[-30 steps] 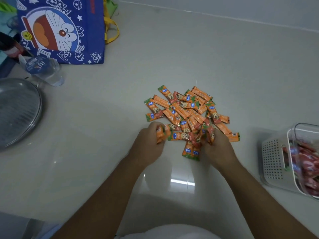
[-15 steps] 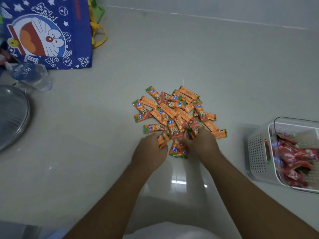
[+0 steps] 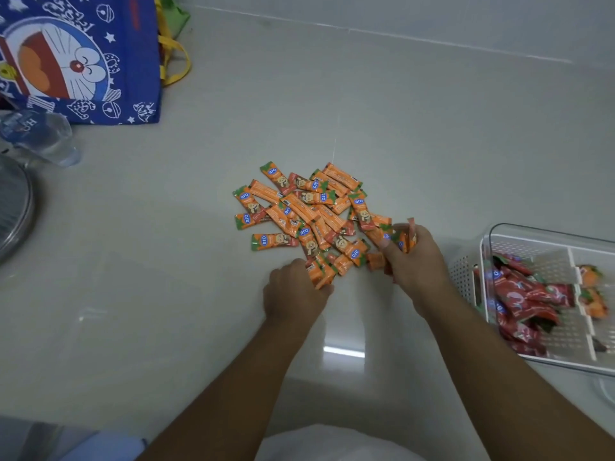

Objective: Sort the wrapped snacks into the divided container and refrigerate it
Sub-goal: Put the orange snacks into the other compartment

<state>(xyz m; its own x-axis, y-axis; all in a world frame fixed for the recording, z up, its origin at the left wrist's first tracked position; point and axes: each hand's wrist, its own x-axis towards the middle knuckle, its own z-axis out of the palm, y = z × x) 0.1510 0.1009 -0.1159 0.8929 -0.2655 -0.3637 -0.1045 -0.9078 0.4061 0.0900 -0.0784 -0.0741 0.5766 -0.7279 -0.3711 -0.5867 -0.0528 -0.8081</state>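
Note:
A pile of orange wrapped snacks (image 3: 307, 207) lies on the pale counter in the middle of the view. My left hand (image 3: 294, 292) grips a few orange snacks at the pile's near edge. My right hand (image 3: 414, 257) holds a bunch of orange snacks at the pile's right side, between the pile and the container. The white divided container (image 3: 466, 281) stands at the right edge; red wrapped snacks (image 3: 522, 304) fill its left compartment and a few orange ones (image 3: 592, 294) lie in the compartment beyond the divider.
A blue cartoon tote bag (image 3: 80, 58) stands at the back left with a clear plastic cup (image 3: 40, 136) in front of it. A round metal lid (image 3: 13, 207) lies at the left edge. The wall runs along the back.
My right hand has moved right from the pile's near edge toward the container, carrying orange snacks. My left hand stays at the near edge with its snacks. The view has shifted right.

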